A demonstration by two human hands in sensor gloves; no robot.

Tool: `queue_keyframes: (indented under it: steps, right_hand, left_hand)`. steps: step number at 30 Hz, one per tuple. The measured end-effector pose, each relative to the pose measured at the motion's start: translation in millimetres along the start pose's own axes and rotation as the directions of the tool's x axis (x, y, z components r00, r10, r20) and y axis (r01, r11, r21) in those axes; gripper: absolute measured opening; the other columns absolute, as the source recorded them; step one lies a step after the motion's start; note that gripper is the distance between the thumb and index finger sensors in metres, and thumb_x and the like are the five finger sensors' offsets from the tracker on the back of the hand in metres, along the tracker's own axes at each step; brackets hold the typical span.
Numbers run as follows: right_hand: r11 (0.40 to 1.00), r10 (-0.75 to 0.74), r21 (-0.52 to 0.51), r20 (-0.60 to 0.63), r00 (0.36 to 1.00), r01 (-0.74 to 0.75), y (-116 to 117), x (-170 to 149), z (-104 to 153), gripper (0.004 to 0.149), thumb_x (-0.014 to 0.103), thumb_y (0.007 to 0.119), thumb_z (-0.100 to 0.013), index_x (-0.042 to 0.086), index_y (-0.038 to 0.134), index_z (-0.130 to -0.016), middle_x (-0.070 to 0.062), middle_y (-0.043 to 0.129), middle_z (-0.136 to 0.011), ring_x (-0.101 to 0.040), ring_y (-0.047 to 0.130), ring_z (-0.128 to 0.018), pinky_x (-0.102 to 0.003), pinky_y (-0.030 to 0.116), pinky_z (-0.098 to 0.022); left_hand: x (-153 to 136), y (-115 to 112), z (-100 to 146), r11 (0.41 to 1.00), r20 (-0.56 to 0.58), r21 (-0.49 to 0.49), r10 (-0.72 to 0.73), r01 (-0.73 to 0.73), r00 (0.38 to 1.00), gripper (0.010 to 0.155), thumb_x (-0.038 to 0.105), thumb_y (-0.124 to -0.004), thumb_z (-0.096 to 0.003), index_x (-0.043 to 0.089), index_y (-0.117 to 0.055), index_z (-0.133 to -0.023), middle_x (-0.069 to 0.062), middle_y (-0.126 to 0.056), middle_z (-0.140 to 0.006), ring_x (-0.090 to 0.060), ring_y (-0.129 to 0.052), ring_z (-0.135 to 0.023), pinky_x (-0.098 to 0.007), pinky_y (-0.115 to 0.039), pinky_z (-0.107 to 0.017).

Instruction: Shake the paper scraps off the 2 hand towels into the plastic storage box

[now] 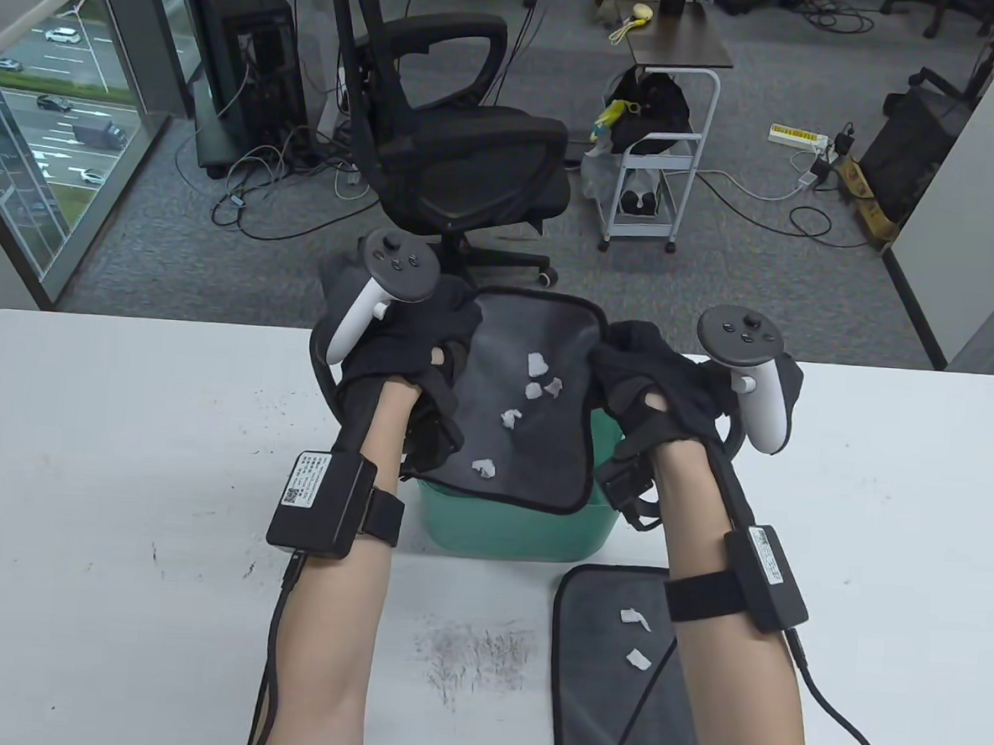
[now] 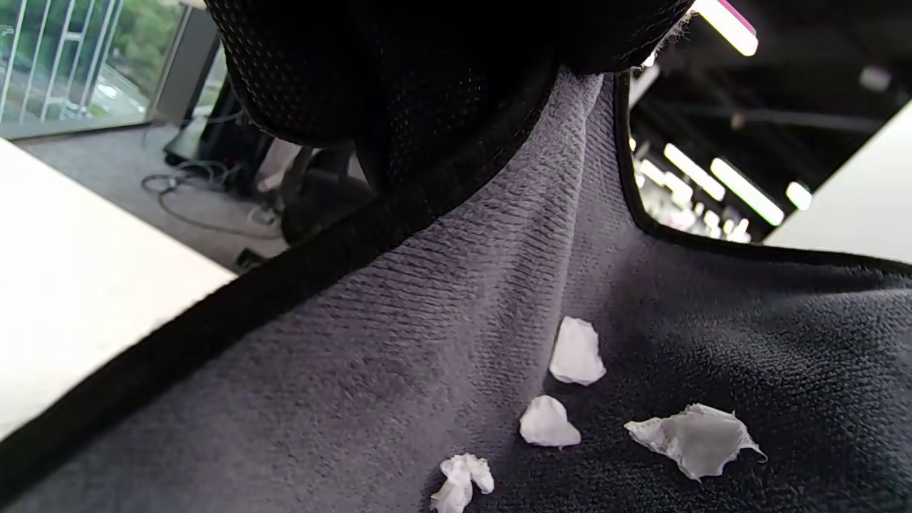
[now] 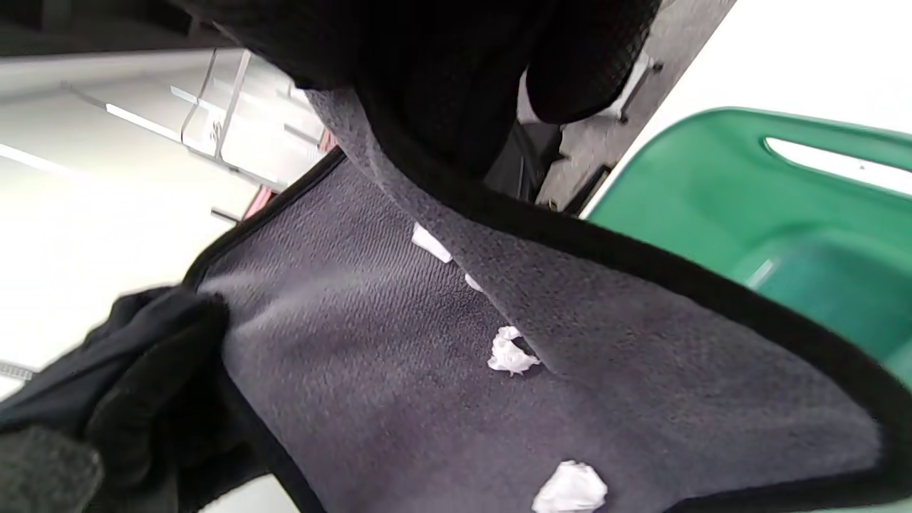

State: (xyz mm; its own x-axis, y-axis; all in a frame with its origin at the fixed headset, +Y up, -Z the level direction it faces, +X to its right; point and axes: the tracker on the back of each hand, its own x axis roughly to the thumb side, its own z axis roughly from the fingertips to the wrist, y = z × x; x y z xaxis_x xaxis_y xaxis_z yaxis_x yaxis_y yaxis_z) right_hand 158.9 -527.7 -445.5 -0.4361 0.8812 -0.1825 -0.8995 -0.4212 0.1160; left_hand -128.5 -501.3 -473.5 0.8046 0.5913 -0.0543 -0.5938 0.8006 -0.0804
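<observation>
A grey hand towel (image 1: 527, 425) with black trim is held up, spread over the green plastic storage box (image 1: 504, 533). My left hand (image 1: 419, 334) grips its far left corner and my right hand (image 1: 632, 368) grips its far right corner. Several white paper scraps (image 1: 532, 389) lie on the towel, seen close in the left wrist view (image 2: 576, 352) and the right wrist view (image 3: 509, 354). The box's green wall (image 3: 748, 206) shows beneath the towel's edge. A second grey towel (image 1: 614, 666) lies flat at the near right with two scraps (image 1: 635, 618) on it.
The white table (image 1: 121, 467) carries dark scuff marks (image 1: 471, 653) near its front. Beyond its far edge stand a black office chair (image 1: 452, 143) and a small cart (image 1: 663, 139). Cables trail from both forearms across the second towel.
</observation>
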Motion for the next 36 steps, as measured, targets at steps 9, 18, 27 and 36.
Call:
queue_keyframes:
  steps: [9, 18, 27, 36]
  right_hand:
    - [0.864, 0.439, -0.309, 0.078, 0.895, -0.397, 14.2, -28.7, -21.7, 0.037, 0.040, 0.084, -0.049, 0.037, 0.077, -0.085, -0.003, 0.080, -0.099, -0.035, 0.080, -0.090, -0.064, 0.053, -0.072]
    - [0.779, 0.502, -0.372, -0.112, 0.857, -0.505, 4.1, -75.8, -43.8, 0.037, 0.041, 0.082, -0.048, 0.039, 0.076, -0.084, 0.001, 0.081, -0.098, -0.034, 0.078, -0.092, -0.065, 0.052, -0.071]
    - [0.875, 0.413, -0.292, 0.030, 0.910, -0.387, 12.2, -77.3, -45.2, 0.037, 0.040, 0.082, -0.049, 0.037, 0.076, -0.085, -0.001, 0.081, -0.097, -0.035, 0.078, -0.092, -0.065, 0.052, -0.071]
    - [0.887, 0.410, -0.292, 0.140, 0.901, -0.358, 14.0, -56.1, -32.7, 0.037, 0.040, 0.081, -0.049, 0.036, 0.076, -0.085, 0.000, 0.082, -0.096, -0.035, 0.078, -0.092, -0.066, 0.051, -0.071]
  left_hand:
    - [-46.0, -61.7, -14.5, 0.970, 0.122, 0.238, 0.018, -0.047, 0.992, 0.042, 0.052, -0.072, -0.0561, 0.042, -0.074, -0.097, -0.002, -0.078, -0.111, -0.029, -0.082, -0.099, -0.061, -0.063, -0.076]
    - [-94.0, -74.8, -21.3, 0.956, -0.029, 0.285, -0.057, 0.063, 0.998, 0.041, 0.051, -0.075, -0.0544, 0.042, -0.079, -0.094, 0.001, -0.081, -0.107, -0.028, -0.084, -0.097, -0.062, -0.061, -0.075]
    - [-79.6, -82.0, -20.1, 0.975, 0.044, 0.220, -0.019, 0.009, 0.999, 0.042, 0.053, -0.073, -0.0557, 0.043, -0.077, -0.096, 0.001, -0.081, -0.108, -0.028, -0.083, -0.099, -0.062, -0.061, -0.076]
    - [-66.6, -75.0, -5.4, 0.948, 0.121, 0.318, -0.007, -0.032, 0.993, 0.042, 0.052, -0.074, -0.0544, 0.043, -0.079, -0.095, 0.003, -0.086, -0.103, -0.023, -0.088, -0.092, -0.055, -0.068, -0.075]
